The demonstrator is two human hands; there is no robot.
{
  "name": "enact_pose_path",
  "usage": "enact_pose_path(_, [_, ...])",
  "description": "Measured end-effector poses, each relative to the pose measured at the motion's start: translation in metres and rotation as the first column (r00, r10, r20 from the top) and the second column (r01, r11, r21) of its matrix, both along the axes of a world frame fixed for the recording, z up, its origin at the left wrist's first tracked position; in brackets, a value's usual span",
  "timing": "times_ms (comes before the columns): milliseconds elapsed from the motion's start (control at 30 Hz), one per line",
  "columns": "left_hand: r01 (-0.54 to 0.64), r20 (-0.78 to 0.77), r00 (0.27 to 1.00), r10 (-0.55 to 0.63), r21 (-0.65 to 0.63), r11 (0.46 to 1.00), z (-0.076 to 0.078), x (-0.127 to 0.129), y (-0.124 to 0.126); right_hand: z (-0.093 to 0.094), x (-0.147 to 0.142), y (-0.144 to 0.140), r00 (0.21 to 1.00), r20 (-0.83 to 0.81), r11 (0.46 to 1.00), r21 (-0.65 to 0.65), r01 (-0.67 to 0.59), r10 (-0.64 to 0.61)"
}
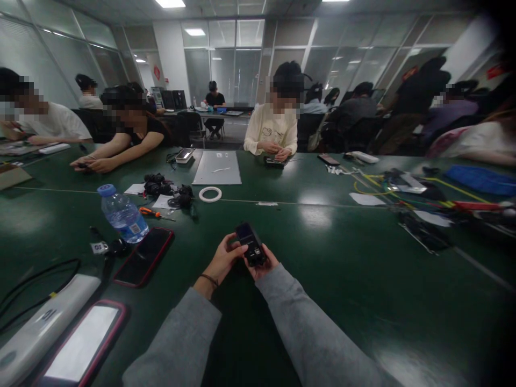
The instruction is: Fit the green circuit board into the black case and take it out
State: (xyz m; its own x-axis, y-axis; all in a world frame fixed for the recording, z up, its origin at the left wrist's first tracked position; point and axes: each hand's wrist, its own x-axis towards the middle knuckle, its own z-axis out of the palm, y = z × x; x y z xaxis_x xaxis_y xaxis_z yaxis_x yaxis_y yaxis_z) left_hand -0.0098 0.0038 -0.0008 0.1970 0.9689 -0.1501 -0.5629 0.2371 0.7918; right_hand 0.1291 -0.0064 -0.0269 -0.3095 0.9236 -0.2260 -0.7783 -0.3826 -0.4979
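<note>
I've got both hands on a small black device (pixel 251 245), held just above the desk (pixel 342 258) in front of me, centre of view. Left hand (pixel 223 259) wraps its left side, thumb up near the top edge; right hand (pixel 264 264) cups it from below w/ fingers curled round the lower end. Both grips are clenched on the device, so it sits between the two palms, tilted, top end pointing away from me.

Handling, my guess: it looks like hard plastic, light, stiff, approx. pocket-sized. The dark top face looks glossy, prob. slippery and maybe scratch-prone, so I'd keep fingers on the side edges, not the face. The lower end shows small pale bits, can't tell what they are; they could be fragile, so I'd avoid pressing there.

Around it: a red-edged phone (pixel 144 256) lies to my left, near a water bottle (pixel 122 213) and a screwdriver (pixel 155 213). A second phone (pixel 83 344) w/ lit screen sits nearer me, beside a white box (pixel 44 322). A tape ring (pixel 210 194) and grey mat (pixel 216 167) lie further off. Other people work across the desk.
</note>
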Motion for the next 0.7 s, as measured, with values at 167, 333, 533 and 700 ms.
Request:
enact_pose_path(167, [-0.062, -0.053, 0.997, 0.062, -0.012, 0.998, 0.001, -0.001, 0.001, -0.001, 0.004, 0.007, 0.993, 0.118, 0.998, 0.051, 0.023, -0.029])
enact_pose_path(333, [-0.077, -0.141, 0.987, 0.079, 0.023, 0.997, 0.000, -0.003, 0.001, 0.002, 0.008, 0.007, 0.947, 0.309, 0.973, 0.228, 0.020, -0.092])
enact_pose_path(533, [-0.074, -0.176, 0.981, 0.078, 0.030, 0.997, -0.002, -0.004, 0.001, 0.007, 0.009, 0.004, 0.901, 0.415, 0.974, 0.225, 0.028, -0.122])
enact_pose_path(700, [-0.042, -0.193, 0.980, 0.050, 0.049, 0.998, -0.001, -0.005, -0.001, 0.013, 0.011, 0.002, 0.904, 0.419, 0.977, 0.212, -0.013, -0.079])
